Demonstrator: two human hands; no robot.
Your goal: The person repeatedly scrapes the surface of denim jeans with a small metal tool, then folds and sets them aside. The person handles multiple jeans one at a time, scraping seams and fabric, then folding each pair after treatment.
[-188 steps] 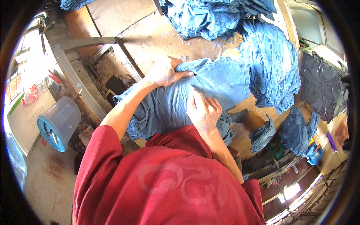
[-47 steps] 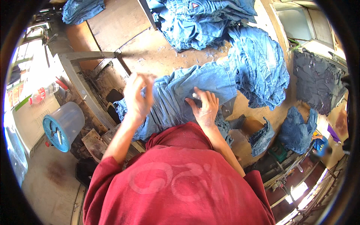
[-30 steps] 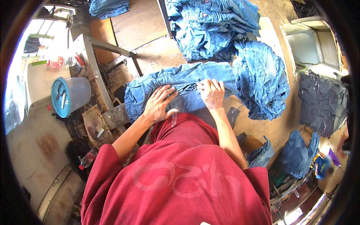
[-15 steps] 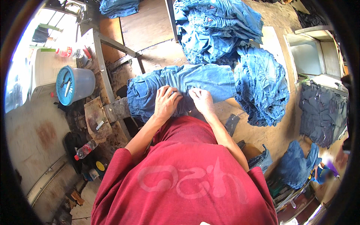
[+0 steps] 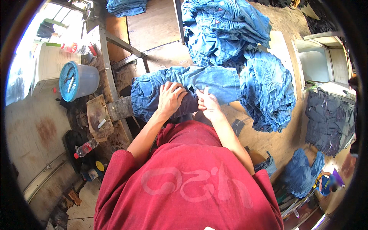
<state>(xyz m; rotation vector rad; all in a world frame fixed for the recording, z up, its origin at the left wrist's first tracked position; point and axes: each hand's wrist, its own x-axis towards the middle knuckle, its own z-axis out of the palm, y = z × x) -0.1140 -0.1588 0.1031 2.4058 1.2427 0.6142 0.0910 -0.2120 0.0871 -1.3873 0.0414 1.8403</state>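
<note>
A pair of blue denim shorts (image 5: 224, 82) lies across in front of me, its gathered waistband and pocket to the left, the leg hem to the right. My left hand (image 5: 171, 100) rests on the denim beside the pocket, fingers slightly bent and spread over the cloth. Just to its right, my right hand (image 5: 209, 104) pinches a small white stick (image 5: 206, 91) whose tip points up from the fingers. The shorts lie over a narrow board, and its wrapped grey end (image 5: 120, 109) sticks out at the left.
Tall piles of denim garments (image 5: 226, 30) stand beyond, with another heap (image 5: 267, 90) at the right. A blue-lidded bucket (image 5: 86, 82), a bottle (image 5: 87, 147) and a wooden frame (image 5: 105, 57) are at the left. Dark garments (image 5: 329, 119) lie far right; another person (image 5: 327, 184) is at lower right.
My right hand has turned and drawn slightly down, and the white stick now shows in its fingers. My left hand has barely shifted on the denim.
</note>
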